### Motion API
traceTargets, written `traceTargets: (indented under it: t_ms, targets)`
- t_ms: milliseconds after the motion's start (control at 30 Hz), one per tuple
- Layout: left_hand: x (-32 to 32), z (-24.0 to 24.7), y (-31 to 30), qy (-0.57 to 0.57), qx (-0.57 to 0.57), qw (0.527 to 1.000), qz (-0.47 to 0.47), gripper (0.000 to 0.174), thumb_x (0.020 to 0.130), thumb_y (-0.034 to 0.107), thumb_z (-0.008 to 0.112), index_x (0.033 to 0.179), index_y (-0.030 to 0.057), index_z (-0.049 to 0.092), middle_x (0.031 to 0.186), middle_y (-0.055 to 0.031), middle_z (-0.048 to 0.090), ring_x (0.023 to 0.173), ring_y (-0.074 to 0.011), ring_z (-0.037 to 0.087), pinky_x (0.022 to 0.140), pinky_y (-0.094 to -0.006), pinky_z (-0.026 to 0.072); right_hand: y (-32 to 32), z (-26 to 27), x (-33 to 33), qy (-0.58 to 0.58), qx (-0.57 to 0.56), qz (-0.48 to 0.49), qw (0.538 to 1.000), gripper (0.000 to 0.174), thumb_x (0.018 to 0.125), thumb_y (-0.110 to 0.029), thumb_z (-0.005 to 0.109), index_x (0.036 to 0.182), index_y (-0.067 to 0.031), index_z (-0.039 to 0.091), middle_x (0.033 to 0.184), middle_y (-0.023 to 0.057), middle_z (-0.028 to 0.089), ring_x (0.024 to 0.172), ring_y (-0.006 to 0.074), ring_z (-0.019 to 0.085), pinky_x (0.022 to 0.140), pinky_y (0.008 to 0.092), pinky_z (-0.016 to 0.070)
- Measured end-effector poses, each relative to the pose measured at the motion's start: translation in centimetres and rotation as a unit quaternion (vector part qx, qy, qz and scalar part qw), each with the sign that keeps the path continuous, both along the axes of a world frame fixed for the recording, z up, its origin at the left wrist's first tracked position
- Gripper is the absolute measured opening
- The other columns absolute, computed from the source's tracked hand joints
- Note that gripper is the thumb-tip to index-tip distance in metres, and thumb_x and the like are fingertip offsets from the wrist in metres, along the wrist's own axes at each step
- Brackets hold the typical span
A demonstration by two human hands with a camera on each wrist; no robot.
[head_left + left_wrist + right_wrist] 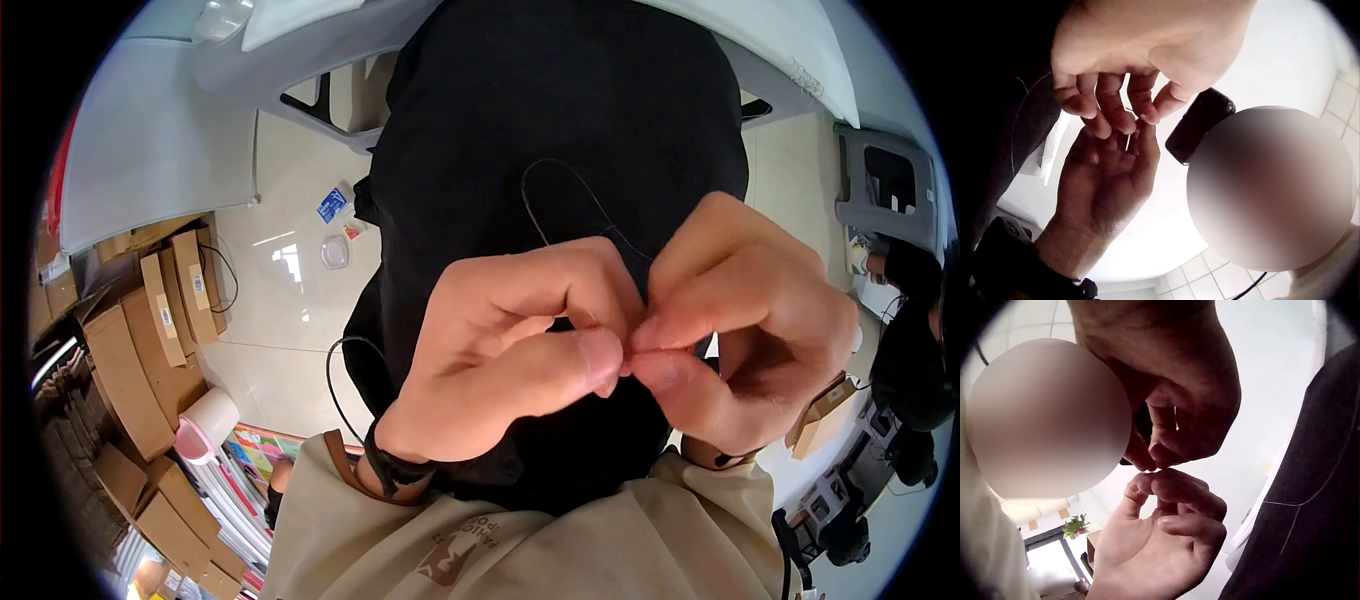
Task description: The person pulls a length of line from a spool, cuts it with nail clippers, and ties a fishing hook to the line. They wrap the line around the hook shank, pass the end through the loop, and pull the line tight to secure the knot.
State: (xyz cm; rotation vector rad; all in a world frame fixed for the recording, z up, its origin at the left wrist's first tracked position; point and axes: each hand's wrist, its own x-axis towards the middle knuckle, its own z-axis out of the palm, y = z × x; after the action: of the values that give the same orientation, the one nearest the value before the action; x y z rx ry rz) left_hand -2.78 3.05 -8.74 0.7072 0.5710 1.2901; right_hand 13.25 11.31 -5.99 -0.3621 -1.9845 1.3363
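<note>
In the head view my left hand [475, 335] pinches with thumb and forefinger at the centre. The fingertips of my right hand [790, 300] meet them there, thumb and forefinger pressed together. A fine thread [560, 162] loops over the black cloth [480, 90] and runs behind both hands. Whatever lies right between the fingertips is mostly hidden; it looks very small and thin. In the left wrist view, the thread [1014, 125] hangs against black fabric on the left. Against dark cloth in the right wrist view, the thread [1300, 504] shows as a pale line.
Grey plastic furniture [290, 85] with a white top stands beyond the cloth. Cardboard boxes [130, 370] and a pale bin [208, 422] line the left side. A blue packet [331, 205] and a clear lid [335, 252] lie on the floor. A grey stool [885, 190] is at right.
</note>
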Motion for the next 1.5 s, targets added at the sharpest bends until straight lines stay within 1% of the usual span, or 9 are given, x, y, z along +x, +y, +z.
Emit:
traceTargets:
  t_ms: [267, 367, 467, 567, 700, 900, 1133, 1333, 1500]
  targets:
    - [0.6, 0.3, -0.2, 0.006, -0.031, 0.997, 0.064, 0.010, 0.082, 0.001, 0.049, 0.077, -0.0045, 0.055, 0.080, -0.0098, 0.055, 0.071, -0.0129, 0.049, 0.065, -0.0255, 0.0374, -0.6, 0.5, -0.1, -0.021, -0.005, -0.015, 1.000, 0.014, 0.067, -0.004, 0.068, 0.077, 0.0014, 0.060, 0.068, 0.0114, 0.056, 0.054, 0.0123, 0.046, 0.046, 0.0216, 0.0318]
    - [0.7, 0.7, -0.2, 0.090, -0.008, 0.993, 0.075, 0.024, 0.085, 0.020, 0.048, 0.072, 0.0006, 0.052, 0.080, -0.0162, 0.053, 0.070, -0.0197, 0.050, 0.064, -0.0291, 0.0384, -0.9, 0.2, -0.1, 0.009, -0.022, -0.051, 0.998, 0.016, 0.069, -0.007, 0.067, 0.080, 0.0025, 0.060, 0.070, 0.0124, 0.055, 0.056, 0.0126, 0.046, 0.049, 0.0218, 0.0316]
    - [0.3, 0.6, -0.1, 0.106, 0.021, 0.992, 0.065, 0.025, 0.085, 0.021, 0.049, 0.071, 0.0008, 0.052, 0.079, -0.0166, 0.053, 0.069, -0.0200, 0.050, 0.064, -0.0287, 0.0386, -1.3, 0.3, 0.2, 0.002, -0.092, -0.099, 0.991, 0.018, 0.069, -0.008, 0.065, 0.082, 0.0034, 0.060, 0.072, 0.0133, 0.054, 0.059, 0.0132, 0.046, 0.052, 0.0221, 0.0313]
    - [0.5, 0.5, -0.1, 0.105, 0.035, 0.991, 0.071, 0.027, 0.086, 0.022, 0.048, 0.069, 0.0009, 0.052, 0.078, -0.0167, 0.053, 0.068, -0.0192, 0.049, 0.063, -0.0286, 0.0383, -1.2, 0.4, 0.3, -0.015, -0.111, -0.078, 0.991, 0.018, 0.066, -0.005, 0.064, 0.081, 0.0037, 0.060, 0.071, 0.0142, 0.054, 0.060, 0.0137, 0.046, 0.052, 0.0227, 0.0313]
    - [0.5, 0.4, -0.1, 0.107, 0.035, 0.992, 0.063, 0.026, 0.086, 0.022, 0.048, 0.072, -0.0003, 0.052, 0.078, -0.0173, 0.054, 0.067, -0.0186, 0.049, 0.062, -0.0284, 0.0382, -1.1, -0.4, 0.0, 0.032, -0.042, -0.066, 0.996, 0.015, 0.066, -0.001, 0.064, 0.079, 0.0036, 0.060, 0.070, 0.0133, 0.053, 0.056, 0.0139, 0.046, 0.049, 0.0219, 0.0300]
    - [0.6, 0.4, -0.1, 0.123, 0.018, 0.988, 0.089, 0.025, 0.087, 0.020, 0.047, 0.077, -0.0022, 0.053, 0.079, -0.0179, 0.054, 0.070, -0.0187, 0.050, 0.065, -0.0283, 0.0397, -1.3, 0.3, -0.1, 0.006, 0.097, -0.124, 0.988, 0.016, 0.064, 0.001, 0.068, 0.078, 0.0028, 0.060, 0.068, 0.0119, 0.052, 0.050, 0.0122, 0.043, 0.043, 0.0216, 0.0287]
    - [0.5, 0.4, -0.2, 0.153, 0.017, 0.982, 0.110, 0.024, 0.086, 0.016, 0.046, 0.081, -0.0056, 0.055, 0.080, -0.0181, 0.055, 0.071, -0.0196, 0.052, 0.067, -0.0287, 0.0407, -2.2, -0.8, -0.7, 0.026, 0.178, -0.175, 0.968, 0.024, 0.059, 0.005, 0.072, 0.080, 0.0029, 0.061, 0.069, 0.0119, 0.052, 0.048, 0.0137, 0.045, 0.041, 0.0226, 0.0301]
    - [0.6, 0.8, -0.3, 0.166, -0.007, 0.978, 0.127, 0.026, 0.084, 0.013, 0.046, 0.080, -0.0093, 0.058, 0.083, -0.0211, 0.056, 0.074, -0.0206, 0.053, 0.070, -0.0287, 0.0419, -2.5, -0.2, -0.3, -0.043, 0.257, -0.166, 0.951, 0.031, 0.056, 0.011, 0.072, 0.084, 0.0044, 0.062, 0.073, 0.0120, 0.052, 0.049, 0.0145, 0.046, 0.040, 0.0236, 0.0310]
    - [0.6, 1.7, -0.3, 0.192, -0.036, 0.974, 0.115, 0.031, 0.083, 0.014, 0.045, 0.084, -0.0130, 0.060, 0.086, -0.0245, 0.058, 0.077, -0.0235, 0.056, 0.072, -0.0305, 0.0430, -2.7, -0.6, -0.6, -0.016, 0.267, -0.189, 0.945, 0.034, 0.052, 0.012, 0.074, 0.083, 0.0050, 0.062, 0.073, 0.0121, 0.052, 0.049, 0.0153, 0.047, 0.040, 0.0239, 0.0313]
